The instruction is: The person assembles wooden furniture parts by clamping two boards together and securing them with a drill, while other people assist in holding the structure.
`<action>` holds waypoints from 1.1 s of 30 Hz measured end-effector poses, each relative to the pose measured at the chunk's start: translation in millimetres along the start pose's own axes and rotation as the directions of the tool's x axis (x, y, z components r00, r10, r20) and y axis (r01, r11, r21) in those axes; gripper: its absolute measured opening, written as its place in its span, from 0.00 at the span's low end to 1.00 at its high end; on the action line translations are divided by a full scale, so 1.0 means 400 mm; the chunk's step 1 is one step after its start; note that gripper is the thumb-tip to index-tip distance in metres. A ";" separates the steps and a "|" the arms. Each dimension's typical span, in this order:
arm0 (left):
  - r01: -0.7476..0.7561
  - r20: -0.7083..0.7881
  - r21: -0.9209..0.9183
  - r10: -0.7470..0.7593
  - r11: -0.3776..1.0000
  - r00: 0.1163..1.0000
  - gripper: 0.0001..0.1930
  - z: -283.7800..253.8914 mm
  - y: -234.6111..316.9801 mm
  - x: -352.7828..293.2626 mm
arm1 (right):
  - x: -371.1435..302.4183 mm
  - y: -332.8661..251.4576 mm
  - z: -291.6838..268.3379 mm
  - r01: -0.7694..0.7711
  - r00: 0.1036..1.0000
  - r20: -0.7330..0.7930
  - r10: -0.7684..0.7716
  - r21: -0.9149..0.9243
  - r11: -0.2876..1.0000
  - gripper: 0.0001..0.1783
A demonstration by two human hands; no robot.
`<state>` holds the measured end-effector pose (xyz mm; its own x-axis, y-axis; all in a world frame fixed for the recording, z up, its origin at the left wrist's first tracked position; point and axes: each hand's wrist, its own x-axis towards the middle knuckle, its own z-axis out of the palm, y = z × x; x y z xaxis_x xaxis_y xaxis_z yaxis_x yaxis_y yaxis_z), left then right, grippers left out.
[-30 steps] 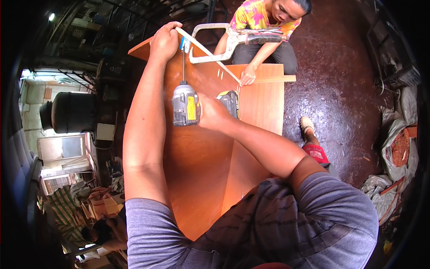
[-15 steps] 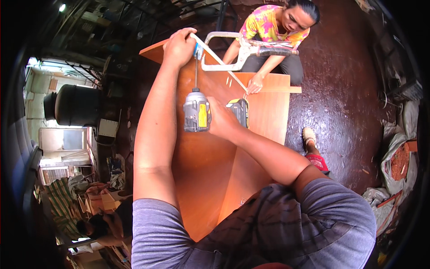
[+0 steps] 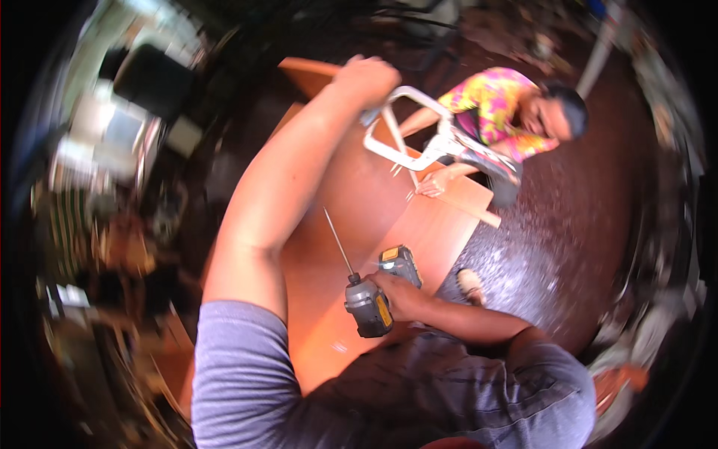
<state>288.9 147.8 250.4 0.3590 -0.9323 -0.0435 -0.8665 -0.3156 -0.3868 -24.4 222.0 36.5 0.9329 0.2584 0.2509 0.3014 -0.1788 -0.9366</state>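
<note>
Drawn back toward my body since half a second ago, the cordless impact driver [image 3: 366, 307] is now above the near part of the orange-brown wooden panel [image 3: 329, 183], its long thin bit [image 3: 339, 239] pointing to the panel's far end and apart from the clamp [image 3: 446, 141]. My right hand [image 3: 402, 297] is wrapped around the driver, fingers closed on its grip, with the battery [image 3: 399, 262] above the panel's paler right side. My left hand [image 3: 366, 80] has stayed at the panel's far end, its fingers bent; blur hides what they hold, so I cannot tell whether they pinch anything. Just beside it, the white-framed clamp stands over the panel's far end, handle to the right. Beyond the panel's far right corner, a co-worker [image 3: 493, 112] lays a hand [image 3: 434, 184] near a narrow wooden strip [image 3: 479, 210] along the panel's edge.
</note>
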 end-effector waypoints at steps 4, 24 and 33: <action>-0.108 -0.521 -0.331 -0.087 0.938 0.849 0.11 -0.010 0.132 -0.171 | -0.056 0.096 -0.078 -0.095 0.913 0.408 -0.024 0.269 0.958 0.25; -0.734 0.821 -0.570 -0.303 -0.369 -0.485 0.08 0.631 1.062 -1.262 | -0.075 0.211 0.564 -0.316 0.263 0.933 0.244 -0.156 0.936 0.66; -0.377 0.807 -0.578 -0.440 -0.724 -0.393 0.09 0.799 1.014 -1.693 | -0.123 0.474 0.300 -0.163 0.247 0.812 0.530 -0.504 0.848 0.57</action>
<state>-194.8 707.8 -171.4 0.5200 0.6480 -0.5566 0.2915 0.4778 0.8287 -36.7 289.2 -182.8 0.2296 0.7395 -0.6327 0.2032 -0.6722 -0.7119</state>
